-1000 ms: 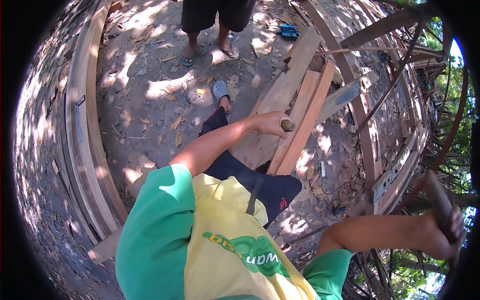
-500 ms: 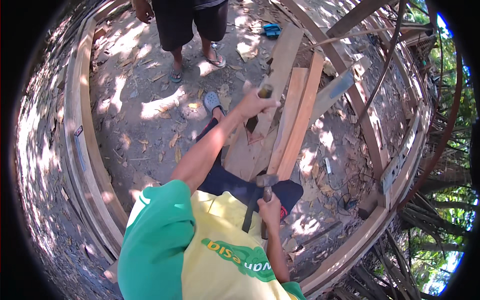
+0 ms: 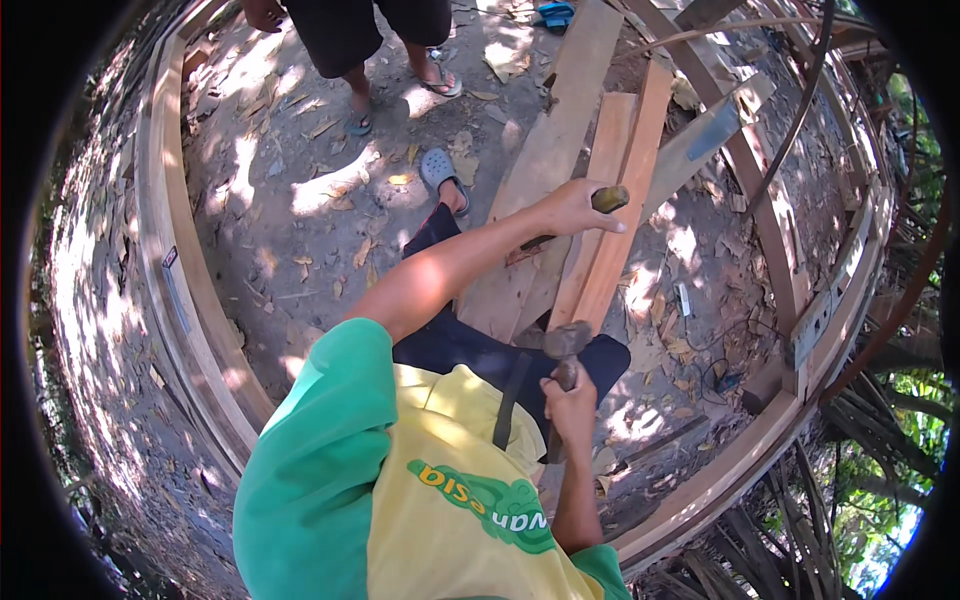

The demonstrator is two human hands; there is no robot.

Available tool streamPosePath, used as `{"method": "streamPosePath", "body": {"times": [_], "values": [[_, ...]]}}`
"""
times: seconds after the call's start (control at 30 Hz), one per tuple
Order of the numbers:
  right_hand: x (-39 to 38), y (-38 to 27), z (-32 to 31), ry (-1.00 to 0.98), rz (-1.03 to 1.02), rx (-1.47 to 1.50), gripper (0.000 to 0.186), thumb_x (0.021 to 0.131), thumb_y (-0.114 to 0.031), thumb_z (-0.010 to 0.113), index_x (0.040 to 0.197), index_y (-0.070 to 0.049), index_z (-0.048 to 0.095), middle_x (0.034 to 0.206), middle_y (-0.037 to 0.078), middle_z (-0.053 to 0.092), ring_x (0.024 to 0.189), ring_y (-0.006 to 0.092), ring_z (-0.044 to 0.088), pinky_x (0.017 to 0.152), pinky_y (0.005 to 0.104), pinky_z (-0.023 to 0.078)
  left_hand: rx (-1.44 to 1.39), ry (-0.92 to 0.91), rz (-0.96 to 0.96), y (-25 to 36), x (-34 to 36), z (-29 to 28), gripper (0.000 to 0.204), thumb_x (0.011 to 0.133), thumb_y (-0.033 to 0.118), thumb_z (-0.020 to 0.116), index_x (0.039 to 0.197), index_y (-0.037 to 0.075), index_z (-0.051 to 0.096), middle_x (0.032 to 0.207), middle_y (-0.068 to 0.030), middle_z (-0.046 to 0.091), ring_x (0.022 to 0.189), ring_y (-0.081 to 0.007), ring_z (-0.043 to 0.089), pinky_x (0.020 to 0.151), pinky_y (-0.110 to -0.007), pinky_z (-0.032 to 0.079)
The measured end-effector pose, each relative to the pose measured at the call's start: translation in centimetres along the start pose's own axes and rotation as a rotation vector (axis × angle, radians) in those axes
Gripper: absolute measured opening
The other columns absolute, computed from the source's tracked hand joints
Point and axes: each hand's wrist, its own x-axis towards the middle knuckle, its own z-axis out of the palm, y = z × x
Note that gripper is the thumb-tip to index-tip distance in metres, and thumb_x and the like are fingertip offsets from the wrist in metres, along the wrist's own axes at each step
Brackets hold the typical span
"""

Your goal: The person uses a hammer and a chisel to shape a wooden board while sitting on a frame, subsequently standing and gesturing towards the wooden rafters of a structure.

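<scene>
My left hand (image 3: 578,208) is closed around the thick wooden handle of a chisel (image 3: 610,199), over the boards in front of me. The chisel's dark lower part slants down to the left beneath the hand, and its tip is hidden. Near my right knee, my right hand (image 3: 573,408) grips a hammer (image 3: 568,340), its blocky head upward and apart from the chisel. Below the left hand lie a wide weathered board (image 3: 565,130) and two narrower reddish beams (image 3: 641,150), side by side, their near ends by my legs.
A person in dark shorts (image 3: 335,35) stands at the far left in flip-flops. Long timbers (image 3: 175,200) frame the leafy ground on both sides. To the right lie a pale board (image 3: 690,150) with a blue-grey patch and a dark cable (image 3: 715,372). A blue object (image 3: 555,16) sits far off.
My left hand has moved right with the chisel, from over the wide board to over the reddish beams. My right hand still holds the hammer near my knee. The view has shifted slightly.
</scene>
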Motion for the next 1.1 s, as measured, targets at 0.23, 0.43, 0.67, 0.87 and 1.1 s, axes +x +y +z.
{"method": "streamPosePath", "body": {"times": [0.23, 0.43, 0.67, 0.87, 1.1], "values": [[0.3, -12.7, -13.1, 0.443, -0.419, 0.190, 0.029, 0.086, -0.005, 0.071, 0.110, -0.005, 0.054, 0.069, 0.003, 0.053, 0.051, 0.0106, 0.049, 0.047, 0.0250, 0.040, -0.014, -0.088, -0.028, -0.6, 0.9, 0.5, 0.050, 0.080, 0.040, 0.085, 0.102, -0.001, 0.067, 0.077, -0.0004, 0.059, 0.075, -0.0109, 0.051, 0.070, -0.031, 0.044], [1.6, -24.2, -26.3, 0.334, -1.157, 0.568, 0.006, 0.096, -0.010, 0.063, 0.100, -0.006, 0.060, 0.071, 0.003, 0.054, 0.059, 0.0119, 0.056, 0.051, 0.0269, 0.048, 0.049, -0.131, 0.005, 0.4, 0.0, 2.0, 0.040, 0.082, 0.031, 0.085, 0.102, 0.002, 0.067, 0.083, 0.0000, 0.062, 0.078, -0.0103, 0.052, 0.072, -0.029, 0.045], [11.3, -8.7, -6.6, 0.486, -0.713, -0.414, 0.023, 0.087, -0.013, 0.069, 0.106, 0.001, 0.065, 0.088, 0.007, 0.066, 0.066, 0.0162, 0.064, 0.059, 0.0331, 0.052, -0.267, -0.040, 0.010, -0.2, -1.9, 1.4, 0.041, 0.083, 0.030, 0.082, 0.105, -0.001, 0.066, 0.088, 0.0002, 0.064, 0.081, -0.0091, 0.054, 0.072, -0.032, 0.047], [4.1, -20.0, -17.8, 0.493, -0.474, 0.004, 0.026, 0.084, -0.016, 0.075, 0.099, -0.001, 0.061, 0.069, 0.001, 0.056, 0.053, 0.0088, 0.050, 0.048, 0.0234, 0.042, 0.006, -0.086, -0.090, -1.2, 0.3, 0.7, 0.046, 0.081, 0.031, 0.085, 0.107, -0.002, 0.065, 0.079, 0.0017, 0.052, 0.080, -0.0084, 0.052, 0.074, -0.031, 0.046], [9.0, -26.8, -32.0, 0.932, -1.055, 0.514, 0.010, 0.093, -0.014, 0.054, 0.090, -0.004, 0.056, 0.065, 0.001, 0.047, 0.057, 0.0118, 0.047, 0.057, 0.0269, 0.042, 0.038, -0.128, -0.074, -0.6, 0.8, 1.6, 0.056, 0.079, 0.030, 0.086, 0.120, -0.003, 0.066, 0.097, -0.0088, 0.069, 0.089, -0.0133, 0.059, 0.083, -0.032, 0.049]]}}
